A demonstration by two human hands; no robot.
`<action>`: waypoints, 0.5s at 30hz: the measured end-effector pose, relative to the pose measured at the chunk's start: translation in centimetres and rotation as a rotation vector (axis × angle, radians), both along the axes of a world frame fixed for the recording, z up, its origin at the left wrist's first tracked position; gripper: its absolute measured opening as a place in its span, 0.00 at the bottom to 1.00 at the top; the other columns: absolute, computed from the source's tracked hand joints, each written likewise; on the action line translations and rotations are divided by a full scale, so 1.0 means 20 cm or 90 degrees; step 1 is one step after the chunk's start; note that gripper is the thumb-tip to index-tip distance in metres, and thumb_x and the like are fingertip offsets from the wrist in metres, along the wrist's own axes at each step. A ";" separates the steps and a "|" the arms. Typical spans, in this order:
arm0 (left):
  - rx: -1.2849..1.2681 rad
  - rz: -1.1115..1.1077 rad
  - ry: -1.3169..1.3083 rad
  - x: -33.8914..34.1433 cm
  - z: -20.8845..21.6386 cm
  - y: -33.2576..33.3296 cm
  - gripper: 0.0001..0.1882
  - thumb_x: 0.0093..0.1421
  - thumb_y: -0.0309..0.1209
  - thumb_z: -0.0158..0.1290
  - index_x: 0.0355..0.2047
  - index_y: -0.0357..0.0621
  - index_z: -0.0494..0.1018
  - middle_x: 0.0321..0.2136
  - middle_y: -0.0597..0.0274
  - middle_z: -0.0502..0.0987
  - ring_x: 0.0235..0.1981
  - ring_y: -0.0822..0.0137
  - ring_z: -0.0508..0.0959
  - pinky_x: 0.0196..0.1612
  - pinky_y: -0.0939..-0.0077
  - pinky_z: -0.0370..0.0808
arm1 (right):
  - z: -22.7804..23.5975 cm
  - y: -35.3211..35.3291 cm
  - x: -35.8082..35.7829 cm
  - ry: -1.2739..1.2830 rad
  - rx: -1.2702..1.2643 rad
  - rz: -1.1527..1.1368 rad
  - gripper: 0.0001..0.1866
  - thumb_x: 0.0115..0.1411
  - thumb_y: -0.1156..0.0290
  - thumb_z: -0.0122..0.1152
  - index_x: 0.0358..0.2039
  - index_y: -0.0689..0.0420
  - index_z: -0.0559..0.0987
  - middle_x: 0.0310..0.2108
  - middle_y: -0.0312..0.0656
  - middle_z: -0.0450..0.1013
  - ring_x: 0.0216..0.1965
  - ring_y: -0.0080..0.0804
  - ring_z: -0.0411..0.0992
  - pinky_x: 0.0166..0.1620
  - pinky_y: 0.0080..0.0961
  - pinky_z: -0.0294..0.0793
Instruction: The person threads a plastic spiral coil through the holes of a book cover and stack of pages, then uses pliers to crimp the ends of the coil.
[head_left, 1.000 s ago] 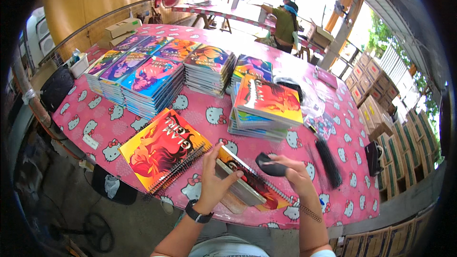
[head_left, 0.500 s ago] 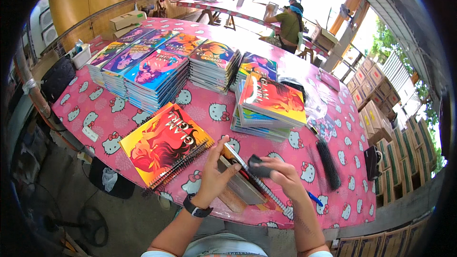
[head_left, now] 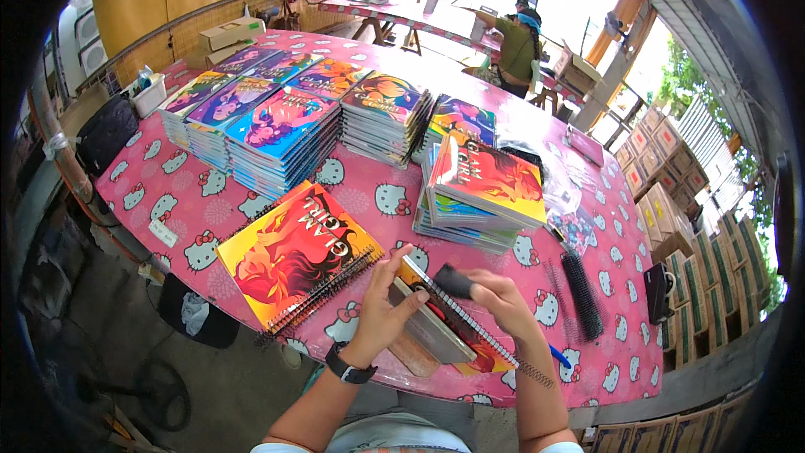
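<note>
Beneath both hands spreads one pink table (head_left: 365, 218). Between them is one notebook (head_left: 491, 358), gripped by the left hand (head_left: 384, 319); the right hand (head_left: 503, 302) holds one black pad (head_left: 454, 281). This pad has come nearer to the spine (head_left: 481, 330), so work there seems under way. One coil (head_left: 537, 375) pokes out at the right wrist.

Daylight floods in from the far side, overexposed to white; glare pales the far tabletop (head_left: 545, 120). Floor (head_left: 251, 377) at lower left lies dim. Fisheye distortion (corners black) bends outer edges.
</note>
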State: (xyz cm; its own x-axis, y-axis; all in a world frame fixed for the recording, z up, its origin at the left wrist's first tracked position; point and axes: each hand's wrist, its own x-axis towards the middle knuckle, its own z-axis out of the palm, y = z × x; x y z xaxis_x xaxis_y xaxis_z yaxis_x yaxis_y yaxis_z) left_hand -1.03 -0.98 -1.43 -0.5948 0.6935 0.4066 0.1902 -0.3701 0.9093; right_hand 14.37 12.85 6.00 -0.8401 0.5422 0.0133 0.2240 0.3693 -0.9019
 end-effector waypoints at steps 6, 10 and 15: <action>0.013 -0.009 -0.003 -0.01 0.01 0.01 0.36 0.52 0.35 0.62 0.61 0.45 0.61 0.40 0.60 0.66 0.45 0.65 0.67 0.52 0.72 0.62 | 0.00 -0.02 -0.01 0.224 -0.048 0.134 0.22 0.58 0.57 0.58 0.42 0.66 0.79 0.44 0.52 0.74 0.49 0.41 0.69 0.53 0.33 0.65; 0.003 -0.005 0.014 -0.01 0.00 0.00 0.36 0.52 0.34 0.62 0.60 0.46 0.61 0.40 0.60 0.67 0.46 0.64 0.67 0.53 0.71 0.62 | -0.03 0.04 -0.02 0.099 -0.043 0.002 0.25 0.59 0.55 0.57 0.42 0.68 0.78 0.47 0.51 0.73 0.51 0.40 0.68 0.55 0.33 0.64; 0.003 0.002 -0.004 -0.01 0.01 -0.01 0.35 0.53 0.36 0.61 0.60 0.47 0.62 0.42 0.59 0.68 0.46 0.63 0.68 0.53 0.70 0.63 | -0.01 0.02 -0.08 0.082 -0.026 0.065 0.23 0.61 0.57 0.54 0.42 0.67 0.78 0.48 0.52 0.72 0.51 0.38 0.68 0.55 0.32 0.64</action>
